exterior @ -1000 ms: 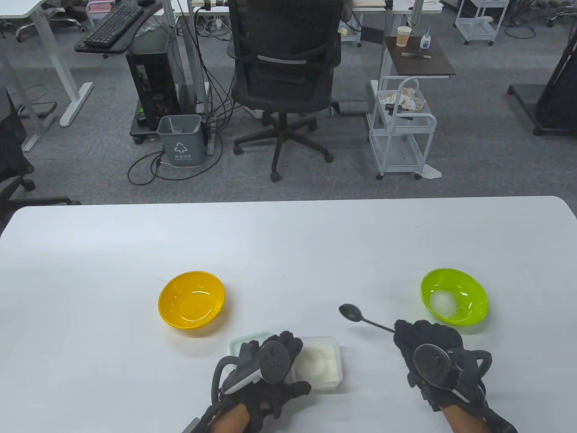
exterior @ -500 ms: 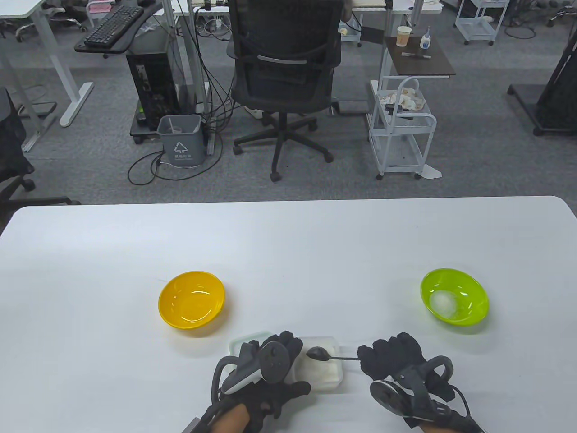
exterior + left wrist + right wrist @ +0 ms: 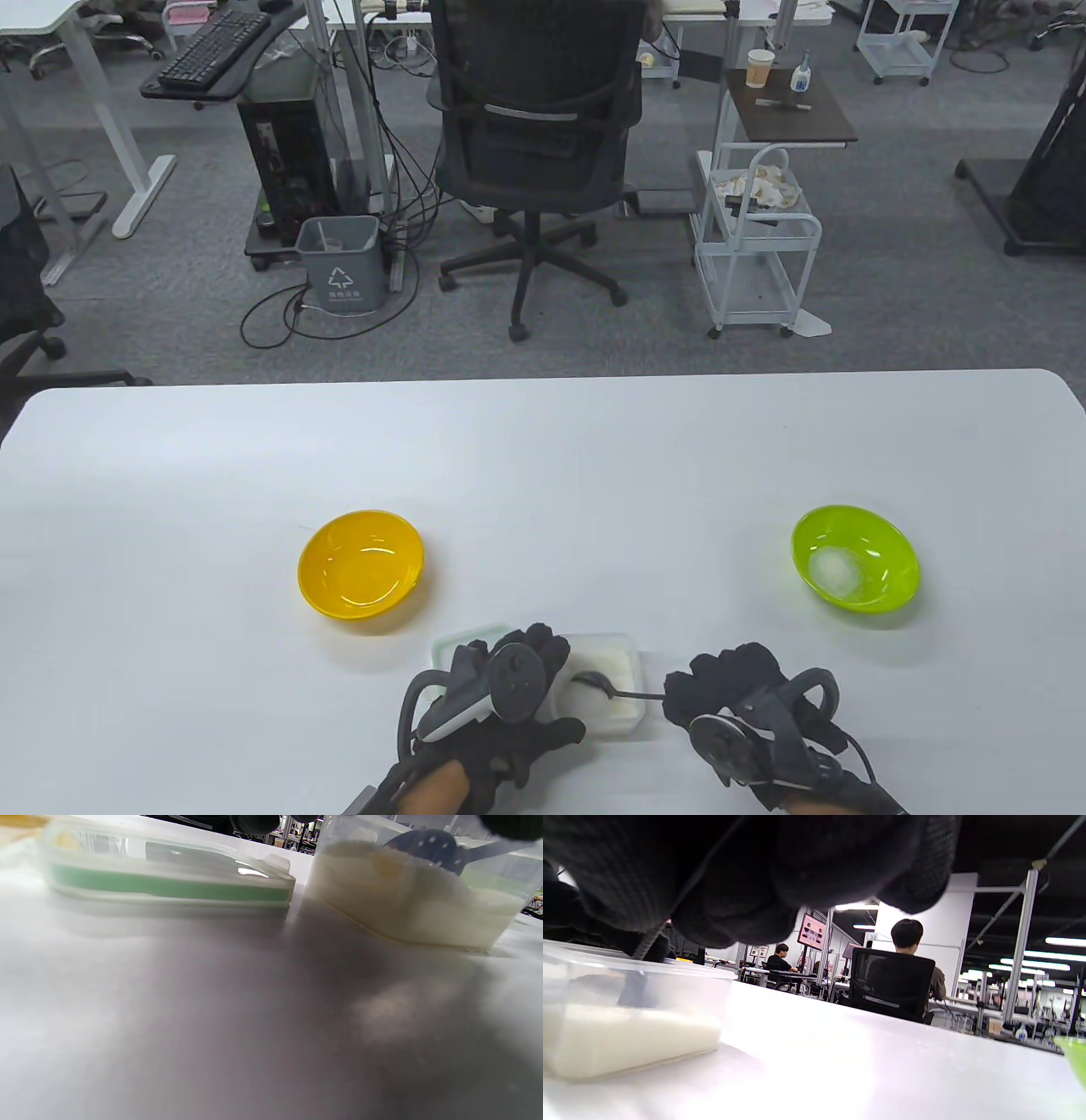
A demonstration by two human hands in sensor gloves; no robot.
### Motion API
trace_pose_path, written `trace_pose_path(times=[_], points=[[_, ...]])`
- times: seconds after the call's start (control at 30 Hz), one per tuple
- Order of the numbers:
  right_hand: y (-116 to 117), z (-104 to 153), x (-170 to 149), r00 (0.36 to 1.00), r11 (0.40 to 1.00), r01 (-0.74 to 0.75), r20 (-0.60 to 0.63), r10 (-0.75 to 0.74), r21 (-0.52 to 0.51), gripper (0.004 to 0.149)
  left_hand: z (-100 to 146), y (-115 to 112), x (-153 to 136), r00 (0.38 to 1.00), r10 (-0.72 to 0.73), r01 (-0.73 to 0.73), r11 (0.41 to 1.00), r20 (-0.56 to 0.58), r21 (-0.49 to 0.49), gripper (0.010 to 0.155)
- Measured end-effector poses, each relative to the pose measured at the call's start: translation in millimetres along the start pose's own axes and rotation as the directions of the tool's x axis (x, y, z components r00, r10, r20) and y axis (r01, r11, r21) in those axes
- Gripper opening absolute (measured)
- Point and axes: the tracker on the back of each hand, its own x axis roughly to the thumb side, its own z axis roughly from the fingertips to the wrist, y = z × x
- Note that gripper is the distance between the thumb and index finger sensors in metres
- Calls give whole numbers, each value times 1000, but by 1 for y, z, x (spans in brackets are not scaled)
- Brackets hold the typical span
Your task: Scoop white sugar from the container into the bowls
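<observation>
Black spoon [image 3: 604, 687] bowl in sugar container [image 3: 626, 659], left of right hand [image 3: 721, 689]

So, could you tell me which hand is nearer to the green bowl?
Right. The right hand holds the spoon just below and left of the green bowl; the left hand rests by the sugar container, farther left.

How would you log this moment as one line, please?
right hand holds spoon | spoon bowl in sugar container | left hand steadies container | yellow bowl empty
</observation>
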Motion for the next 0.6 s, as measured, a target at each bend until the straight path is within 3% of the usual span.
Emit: trace_pose_path(times=[0.17, 0.37, 0.47, 0.6], points=[[4, -2, -6, 992, 993, 110, -60, -107, 51, 33, 0, 0, 0, 1000, 1, -1, 1000, -1, 0, 93], [15, -3, -17, 926, 934, 329, -242, -290, 141, 34, 0, 0, 0, 1000, -1, 1, 1000, -2, 0, 93], [21, -3, -24, 864, 879, 445, -340, -371, 171, 35, 0, 0, 0, 1000, 0, 0, 1000, -1, 0, 93], [35, 1, -38, 702, 726, 657, -516, -492, 202, 35, 0, 0, 0, 1000, 2, -2, 1000, -1, -1, 93]])
